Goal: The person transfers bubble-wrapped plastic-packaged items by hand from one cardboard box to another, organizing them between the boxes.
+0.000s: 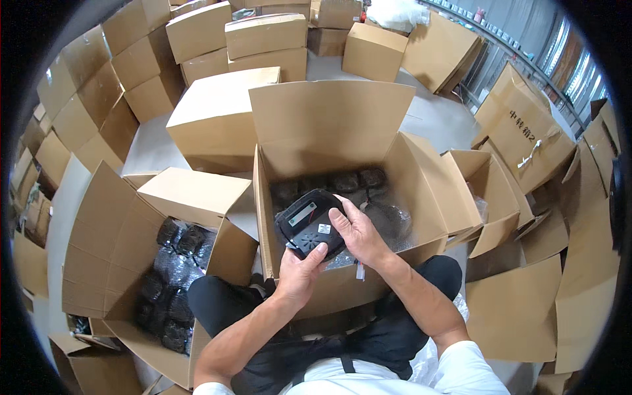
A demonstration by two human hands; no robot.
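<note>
A big open brown box (332,118) sits in front of the person, with dark wrapped lumps (342,181) inside. A smaller open box (95,253) on the left holds dark bundles (174,266) in shiny clear wrap. Over the big box is a black gadget (308,224), about as long as wide. The left hand (297,273) grips its near edge; the right hand (361,236) grips its right side. Both touch it, so neither is nearer. It has a tiny white sticker (324,229).
</note>
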